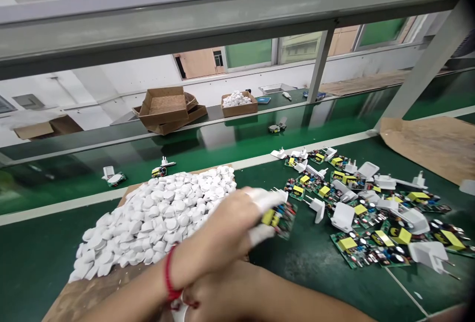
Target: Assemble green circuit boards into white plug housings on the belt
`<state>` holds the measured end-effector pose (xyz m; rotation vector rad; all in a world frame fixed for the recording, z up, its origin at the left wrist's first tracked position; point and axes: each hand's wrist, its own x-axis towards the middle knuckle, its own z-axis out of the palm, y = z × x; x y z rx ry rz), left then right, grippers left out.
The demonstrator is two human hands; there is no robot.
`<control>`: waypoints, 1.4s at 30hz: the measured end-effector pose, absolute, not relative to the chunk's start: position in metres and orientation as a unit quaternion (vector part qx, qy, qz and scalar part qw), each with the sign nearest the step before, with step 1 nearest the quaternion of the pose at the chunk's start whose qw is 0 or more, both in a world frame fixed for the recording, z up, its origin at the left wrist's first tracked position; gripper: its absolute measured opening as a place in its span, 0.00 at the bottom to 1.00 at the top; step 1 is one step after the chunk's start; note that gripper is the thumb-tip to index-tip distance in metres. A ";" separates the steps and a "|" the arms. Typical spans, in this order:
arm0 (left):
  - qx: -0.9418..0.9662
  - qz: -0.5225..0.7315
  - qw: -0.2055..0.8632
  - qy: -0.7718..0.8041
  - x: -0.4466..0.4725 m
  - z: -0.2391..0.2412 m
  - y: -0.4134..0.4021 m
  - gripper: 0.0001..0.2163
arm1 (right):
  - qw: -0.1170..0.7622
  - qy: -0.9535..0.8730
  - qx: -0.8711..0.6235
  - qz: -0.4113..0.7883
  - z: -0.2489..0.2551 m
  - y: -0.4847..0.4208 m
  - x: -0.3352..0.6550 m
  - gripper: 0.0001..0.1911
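My left hand (237, 218), with white coverings on its fingers and a red bracelet at the wrist, reaches across to the right. It grips a circuit board (282, 219) with a yellow component, slightly blurred. Beneath it, my right arm crosses to the left. My right hand (211, 295) is partly hidden behind the left wrist, and its fingers do not show clearly. Something white (180, 312) shows beside it. To the left lies a big heap of small white plastic pieces (159, 213). At the right, several circuit boards (382, 238) lie jumbled with white plug housings (343, 216).
A green conveyor belt (245, 139) runs behind the work surface, carrying a few boards. Beyond it stand cardboard boxes (163, 107) and a small box of white pieces (239, 109). A metal frame (222, 15) spans overhead. Brown cardboard (434, 144) lies at the right.
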<state>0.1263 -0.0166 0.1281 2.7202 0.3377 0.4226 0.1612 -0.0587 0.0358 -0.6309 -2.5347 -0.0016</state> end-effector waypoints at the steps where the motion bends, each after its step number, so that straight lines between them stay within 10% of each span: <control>1: 0.928 0.200 0.252 0.188 0.109 0.133 -0.012 0.19 | 0.272 -0.943 -0.190 -0.012 0.035 -0.057 0.162 0.12; 11: 0.395 0.568 0.609 0.387 -0.005 0.126 0.016 0.12 | 0.318 -0.821 -0.466 -0.086 0.033 -0.038 0.185 0.03; 21: 0.190 0.461 0.740 0.451 0.000 0.104 0.000 0.19 | 0.265 -0.852 -0.449 -0.039 0.023 -0.034 0.193 0.20; 31: 0.345 0.386 0.824 0.231 -0.010 0.075 -0.022 0.15 | 0.414 -0.763 -0.488 0.088 0.022 -0.034 0.196 0.05; 42: 0.403 0.267 0.858 0.173 0.003 0.065 -0.027 0.26 | 0.631 -0.533 -0.395 0.402 0.038 -0.039 0.208 0.11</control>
